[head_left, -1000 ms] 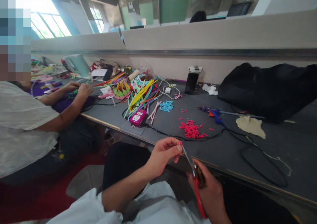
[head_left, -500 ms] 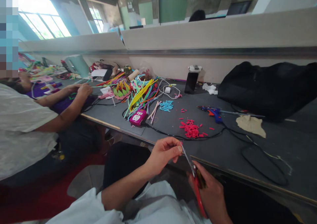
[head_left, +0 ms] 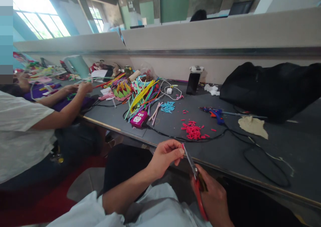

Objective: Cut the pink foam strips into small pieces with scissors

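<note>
We judge the step in hand as trimming. Our left hand (head_left: 165,158) pinches a red piece (head_left: 183,146) at the tips of the scissors (head_left: 196,170); our right hand (head_left: 213,192) grips these by the table (head_left: 173,121) edge. Next move calls for steady blades. Their long axis slants forward-left, tips away from us.

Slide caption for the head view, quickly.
Left hand pinching a small red piece at the tips of scissors held in the right hand, a heap of red pieces beyond.
</note>
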A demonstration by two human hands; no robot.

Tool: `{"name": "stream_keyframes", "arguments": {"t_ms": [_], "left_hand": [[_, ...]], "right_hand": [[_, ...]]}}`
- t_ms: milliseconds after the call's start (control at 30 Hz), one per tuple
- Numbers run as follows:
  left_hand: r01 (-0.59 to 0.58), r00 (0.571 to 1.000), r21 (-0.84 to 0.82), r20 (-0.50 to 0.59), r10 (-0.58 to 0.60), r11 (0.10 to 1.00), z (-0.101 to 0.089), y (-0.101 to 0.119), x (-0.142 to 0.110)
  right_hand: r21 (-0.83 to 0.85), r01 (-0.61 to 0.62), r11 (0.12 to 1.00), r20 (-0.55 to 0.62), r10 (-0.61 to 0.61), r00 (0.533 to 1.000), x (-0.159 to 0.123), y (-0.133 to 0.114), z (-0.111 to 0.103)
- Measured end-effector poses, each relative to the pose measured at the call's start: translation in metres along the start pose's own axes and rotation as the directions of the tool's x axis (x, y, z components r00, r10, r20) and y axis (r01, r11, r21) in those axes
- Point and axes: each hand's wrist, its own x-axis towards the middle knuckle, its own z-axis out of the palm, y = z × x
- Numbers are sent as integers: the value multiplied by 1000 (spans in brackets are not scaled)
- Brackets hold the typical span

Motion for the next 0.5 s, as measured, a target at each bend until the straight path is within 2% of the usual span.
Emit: {"name": "stream_keyframes", "arguments": {"t_ms": [133, 233, 300, 367, 433, 500], "left_hand": [[34, 999, -5, 11, -34, 999, -4, -2, -3], [153, 985, 21, 72, -154, 988, -13, -11, -6], [278, 943, 88, 164, -289, 957, -22, -21, -8], [408, 865, 174, 239, -440, 896, -30, -31, -11], [494, 800, 228, 259, -541, 839, -35, -41, -14], [539, 766, 239, 261, -588, 808, -38, -48, -16]], "right_hand": [[43, -26, 999, -8, 27, 1000, -1, 2, 3], [80, -47, 996, 10, 47, 999, 0, 1, 3], [110, -53, 992, 35, 49, 998, 1, 0, 2], [148, -59, 987, 65, 49, 997, 1, -1, 0], [192, -58, 980, 111, 37, 993, 0, -2, -1], [227, -37, 973, 147, 3, 989, -1, -2, -1]]}}
